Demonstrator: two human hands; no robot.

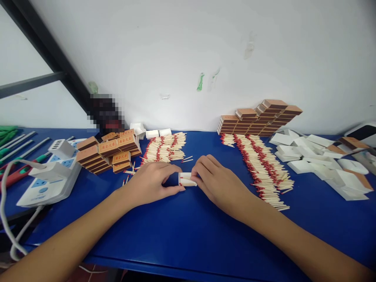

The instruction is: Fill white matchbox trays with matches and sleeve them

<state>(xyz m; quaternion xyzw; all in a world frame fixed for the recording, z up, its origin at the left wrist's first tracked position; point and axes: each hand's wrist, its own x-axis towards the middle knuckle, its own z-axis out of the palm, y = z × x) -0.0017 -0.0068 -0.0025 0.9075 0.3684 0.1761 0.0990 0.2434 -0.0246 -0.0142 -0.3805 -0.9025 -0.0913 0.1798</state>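
Note:
A small white matchbox tray point(185, 174) with a few matches point(187, 182) in it lies at the middle of the blue table. My left hand point(154, 181) grips its left end between thumb and forefinger. At the opposite end, my right hand point(219, 181) has its fingers pinched together on the tray; they hide that end and perhaps some matches. Beyond my left hand spreads a pile of loose red-tipped matches point(164, 147). A longer bank of matches point(261, 168) runs beside my right forearm.
Brown matchboxes are stacked at left point(108, 150) and against the wall at right point(258, 119). Empty white trays point(320, 156) heap up far right. A power strip point(55, 184) with a white cable point(7, 196) and screwdrivers point(26, 164) lie left. The table's front edge point(188, 270) is near.

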